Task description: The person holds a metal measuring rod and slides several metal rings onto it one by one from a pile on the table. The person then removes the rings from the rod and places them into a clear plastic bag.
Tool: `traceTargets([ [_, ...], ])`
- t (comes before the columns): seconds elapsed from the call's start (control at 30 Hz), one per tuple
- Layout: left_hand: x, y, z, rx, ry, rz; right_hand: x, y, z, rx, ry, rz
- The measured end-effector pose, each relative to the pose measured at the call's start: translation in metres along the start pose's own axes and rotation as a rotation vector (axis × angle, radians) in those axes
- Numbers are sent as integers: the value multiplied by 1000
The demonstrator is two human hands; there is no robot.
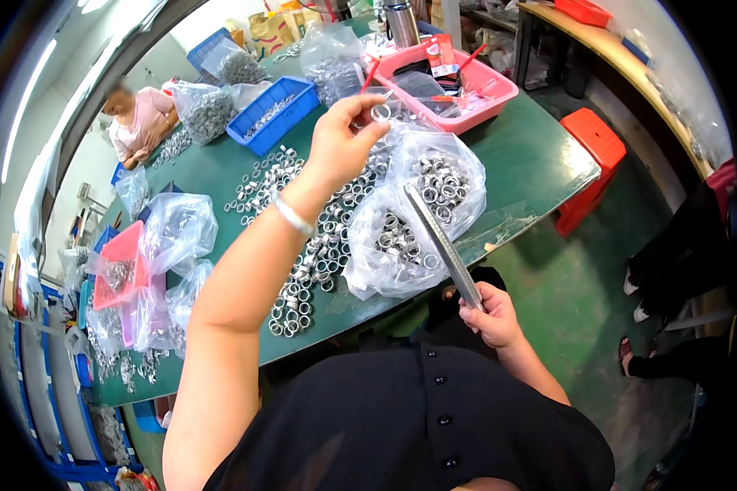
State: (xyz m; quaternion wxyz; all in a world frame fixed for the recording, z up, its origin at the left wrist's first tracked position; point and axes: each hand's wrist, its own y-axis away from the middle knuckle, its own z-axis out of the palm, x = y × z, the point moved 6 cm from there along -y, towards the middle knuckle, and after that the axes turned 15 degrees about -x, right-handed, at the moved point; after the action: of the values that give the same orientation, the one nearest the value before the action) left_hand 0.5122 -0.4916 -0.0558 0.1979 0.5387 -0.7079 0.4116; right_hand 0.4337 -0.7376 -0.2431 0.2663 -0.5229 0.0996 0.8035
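My left hand (345, 141) is raised over the far part of the table, a silver ring (381, 113) pinched between thumb and fingers. My right hand (493, 317) grips the near end of a ring mandrel (444, 245), a long grey metal stick with fine markings along it. The mandrel slants up and left, its far end over two clear plastic bags. Silver rings partly fill the right bag (471, 168) and the left bag (364, 258). A wide spread of loose rings (323, 237) lies on the table beside the bags, partly hidden by my left forearm.
The green table (532, 151) bears a pink basin (499, 90) of tools and packets, a blue bin (303, 96), and several bags of metal parts. A person (143, 123) sits at the far left. A red stool (590, 164) stands right of the table; other people's legs (671, 270) show farther right.
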Motion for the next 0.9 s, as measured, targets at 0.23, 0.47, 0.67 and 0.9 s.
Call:
traceTargets([
  [0.23,-30,-56,-7,-40,-685,-211,-3,6,-2,18,-15,-23],
  [0.47,-45,-8,-28,-62,-521,-182,-1,9,-5,56,-16,0],
  [0.67,-68,95,-38,-264,-383,-479,7,-1,15,-32,-17,59],
  [0.9,-72,174,-34,-402,-404,-419,19,-15,42,-122,5,143],
])
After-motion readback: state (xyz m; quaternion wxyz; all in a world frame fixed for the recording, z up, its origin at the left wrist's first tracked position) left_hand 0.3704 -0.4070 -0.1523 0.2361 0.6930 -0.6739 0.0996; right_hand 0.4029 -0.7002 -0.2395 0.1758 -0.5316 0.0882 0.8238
